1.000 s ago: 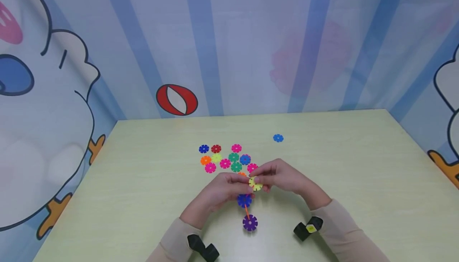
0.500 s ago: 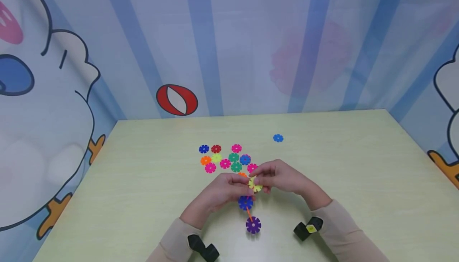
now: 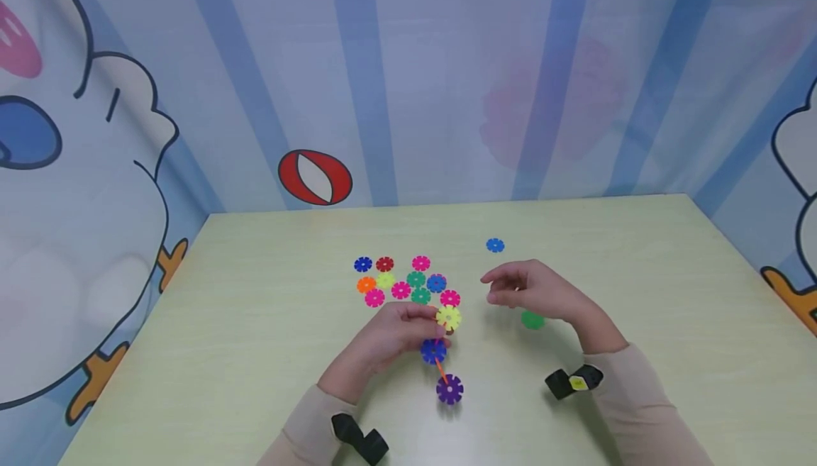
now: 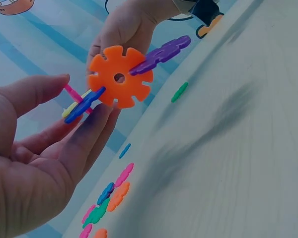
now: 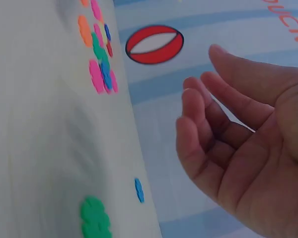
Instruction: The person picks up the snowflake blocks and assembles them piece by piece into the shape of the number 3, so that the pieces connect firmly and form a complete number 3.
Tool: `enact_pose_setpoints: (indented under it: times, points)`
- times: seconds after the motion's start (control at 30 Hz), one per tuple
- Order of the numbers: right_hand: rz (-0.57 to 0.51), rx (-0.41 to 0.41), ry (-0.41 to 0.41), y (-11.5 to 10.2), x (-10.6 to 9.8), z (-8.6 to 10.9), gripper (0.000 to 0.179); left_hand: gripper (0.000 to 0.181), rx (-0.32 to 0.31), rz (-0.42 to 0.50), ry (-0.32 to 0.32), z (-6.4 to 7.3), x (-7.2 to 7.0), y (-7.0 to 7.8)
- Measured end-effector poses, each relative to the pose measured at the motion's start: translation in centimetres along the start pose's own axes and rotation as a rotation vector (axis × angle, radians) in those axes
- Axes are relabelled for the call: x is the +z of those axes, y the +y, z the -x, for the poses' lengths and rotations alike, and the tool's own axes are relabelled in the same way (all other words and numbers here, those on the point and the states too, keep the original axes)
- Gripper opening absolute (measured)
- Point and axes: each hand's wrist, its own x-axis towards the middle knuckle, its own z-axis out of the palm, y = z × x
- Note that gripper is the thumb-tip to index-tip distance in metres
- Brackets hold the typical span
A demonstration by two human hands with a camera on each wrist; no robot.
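Observation:
My left hand (image 3: 394, 338) pinches a chain of slotted plastic discs between thumb and fingers. In the head view the chain shows a yellow disc (image 3: 449, 318) at the top, a blue disc (image 3: 434, 352) below, and a purple disc (image 3: 449, 389) at the free lower end. An orange disc (image 4: 131, 94) joins the blue and purple ones in the left wrist view, and a pink disc (image 4: 72, 92) lies at my left thumb tip. My right hand (image 3: 542, 293) hovers over the table to the right, holding nothing, its fingers loosely bent. A green disc (image 3: 532, 320) lies beneath it.
Several loose discs lie grouped beyond my left hand, among them a dark red disc (image 3: 385, 264) and a bright pink disc (image 3: 449, 298). One blue disc (image 3: 495, 245) sits apart, farther back on the pale table (image 3: 274, 253). A printed backdrop (image 3: 428, 83) rises behind the table.
My right hand has let go of the yellow disc and moved right and back, uncovering the green disc on the table. The chain stays in my left hand, shifted slightly.

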Motion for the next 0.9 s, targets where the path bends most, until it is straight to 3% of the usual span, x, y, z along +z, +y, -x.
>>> enact_pose_setpoints:
  times: [0.27, 0.63, 0.9]
  points:
    - [0.137, 0.031, -0.027, 0.9, -2.1, 0.8, 0.037, 0.036, 0.01, 0.025, 0.006, 0.0, -0.3, 0.1]
    - [0.149, 0.121, -0.142, 2.5, -2.9, 1.1, 0.036, 0.039, 0.003, 0.028, 0.053, -0.2, -0.6, -0.1]
    - [0.089, 0.167, -0.206, 3.2, -2.5, 1.0, 0.034, 0.039, -0.004, 0.039, 0.083, -0.1, -0.6, 0.0]
